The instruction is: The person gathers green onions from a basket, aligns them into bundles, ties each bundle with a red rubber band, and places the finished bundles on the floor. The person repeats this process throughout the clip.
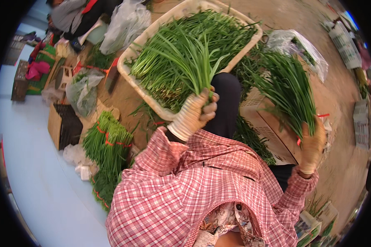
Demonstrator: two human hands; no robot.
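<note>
My left hand [196,114], in a striped work glove, grips a small bunch of Chinese chives [194,66] by the stem ends, leaves fanning upward. Below that bunch is a large white plastic basket [148,103] heaped with loose chives [164,77]. Off to the right, my gloved right hand [312,146] is closed around the lower end of a thicker chive bundle [290,89]. A bit of red tie [298,140] shows beside its stems. Beneath this bundle stands an upturned crate with a brown board [276,123] on it.
Tied chive bundles [108,139] with red bands are stacked at left. Nearby are a dark-sided box [65,125], a plastic bag of greens [85,89] and a small stool [65,77]. Another person [69,17] sits at upper left. A clear bag [309,49] lies at right.
</note>
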